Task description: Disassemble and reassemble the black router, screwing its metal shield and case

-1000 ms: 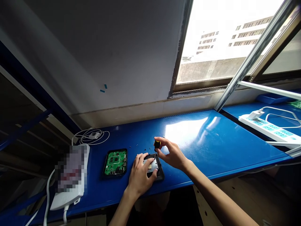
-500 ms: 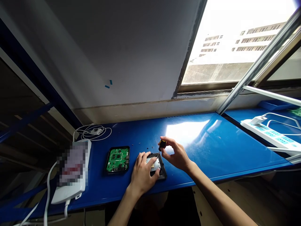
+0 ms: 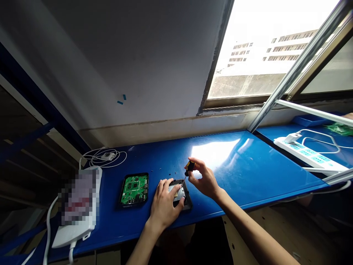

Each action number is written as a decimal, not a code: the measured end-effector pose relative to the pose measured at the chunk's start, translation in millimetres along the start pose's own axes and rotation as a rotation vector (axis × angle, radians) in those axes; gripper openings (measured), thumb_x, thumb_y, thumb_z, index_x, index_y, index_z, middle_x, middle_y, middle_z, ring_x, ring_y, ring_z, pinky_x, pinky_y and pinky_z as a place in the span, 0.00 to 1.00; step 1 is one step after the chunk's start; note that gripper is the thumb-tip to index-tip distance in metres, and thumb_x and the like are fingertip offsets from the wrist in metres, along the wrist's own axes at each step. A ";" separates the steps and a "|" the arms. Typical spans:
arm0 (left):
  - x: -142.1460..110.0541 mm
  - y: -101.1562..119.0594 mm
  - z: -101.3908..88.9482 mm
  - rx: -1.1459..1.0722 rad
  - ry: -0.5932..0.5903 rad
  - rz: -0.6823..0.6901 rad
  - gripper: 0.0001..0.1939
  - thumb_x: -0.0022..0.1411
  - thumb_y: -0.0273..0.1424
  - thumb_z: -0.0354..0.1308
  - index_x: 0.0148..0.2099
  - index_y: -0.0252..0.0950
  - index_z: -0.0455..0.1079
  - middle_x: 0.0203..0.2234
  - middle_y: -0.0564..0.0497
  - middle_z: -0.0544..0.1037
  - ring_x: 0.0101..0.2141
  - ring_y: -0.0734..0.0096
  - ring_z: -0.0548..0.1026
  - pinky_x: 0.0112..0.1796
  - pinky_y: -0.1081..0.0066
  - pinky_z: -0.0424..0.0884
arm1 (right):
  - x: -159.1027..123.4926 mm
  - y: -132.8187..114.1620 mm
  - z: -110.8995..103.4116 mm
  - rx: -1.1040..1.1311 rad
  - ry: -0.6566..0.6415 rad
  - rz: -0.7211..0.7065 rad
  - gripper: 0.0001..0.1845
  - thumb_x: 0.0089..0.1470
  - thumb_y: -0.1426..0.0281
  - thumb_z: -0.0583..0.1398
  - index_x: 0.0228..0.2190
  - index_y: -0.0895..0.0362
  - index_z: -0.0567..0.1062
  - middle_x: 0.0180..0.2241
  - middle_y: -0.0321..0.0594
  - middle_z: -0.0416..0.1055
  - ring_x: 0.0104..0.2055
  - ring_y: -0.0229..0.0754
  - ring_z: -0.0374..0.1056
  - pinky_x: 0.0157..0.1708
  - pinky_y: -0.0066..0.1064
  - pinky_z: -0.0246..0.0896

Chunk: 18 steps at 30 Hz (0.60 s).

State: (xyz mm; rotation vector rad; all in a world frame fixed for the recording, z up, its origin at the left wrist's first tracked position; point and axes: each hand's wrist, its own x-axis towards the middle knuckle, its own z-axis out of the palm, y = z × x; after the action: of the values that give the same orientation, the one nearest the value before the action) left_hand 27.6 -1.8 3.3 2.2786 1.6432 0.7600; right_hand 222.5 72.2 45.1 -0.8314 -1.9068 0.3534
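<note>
My right hand [image 3: 205,180] pinches a small screwdriver [image 3: 189,167] with a black and yellow handle. The screwdriver leans, its thin shaft pointing down to the upper part of a silver metal plate [image 3: 181,193]. That plate lies in a shallow black plastic case half [image 3: 188,203] near the table's front edge. Over its left side lies my left hand [image 3: 163,204], gripping the case half, with thumb and forefinger by the plate. Whether the tip sits in a screw is too small to tell. To the left is an open black case with a green circuit board [image 3: 135,189].
Several tiny screws [image 3: 170,174] lie behind the case half on the blue table [image 3: 234,184]. At the left are a white power strip [image 3: 73,232], partly blurred out, and a coiled white cable [image 3: 107,157]. Another power strip [image 3: 311,152] lies beyond a metal frame [image 3: 275,94] at right.
My view has turned slightly to the right, so the scene sits further left. The screwdriver leans a little more. Both hands keep their hold. Something pale shows at the far right edge.
</note>
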 end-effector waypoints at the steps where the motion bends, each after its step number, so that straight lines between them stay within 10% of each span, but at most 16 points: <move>1: 0.0 -0.1 0.0 0.000 0.002 0.001 0.19 0.65 0.36 0.59 0.58 0.47 0.72 0.60 0.45 0.68 0.62 0.43 0.62 0.60 0.39 0.65 | -0.7 0.2 -0.7 0.001 0.006 0.006 0.28 0.60 0.76 0.59 0.59 0.49 0.61 0.39 0.40 0.78 0.37 0.41 0.78 0.37 0.35 0.78; 18: 2.8 0.1 -6.0 -0.059 0.017 -0.016 0.15 0.65 0.35 0.60 0.54 0.45 0.74 0.58 0.47 0.71 0.60 0.50 0.65 0.60 0.44 0.67 | -7.8 8.0 3.4 0.116 0.120 0.069 0.28 0.60 0.76 0.59 0.59 0.50 0.60 0.39 0.40 0.78 0.38 0.42 0.79 0.39 0.40 0.80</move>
State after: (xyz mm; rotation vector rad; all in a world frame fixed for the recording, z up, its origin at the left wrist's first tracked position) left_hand 25.1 0.1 9.2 2.2226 1.6226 0.8153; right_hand 224.9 73.0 33.7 -0.8247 -1.7326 0.4418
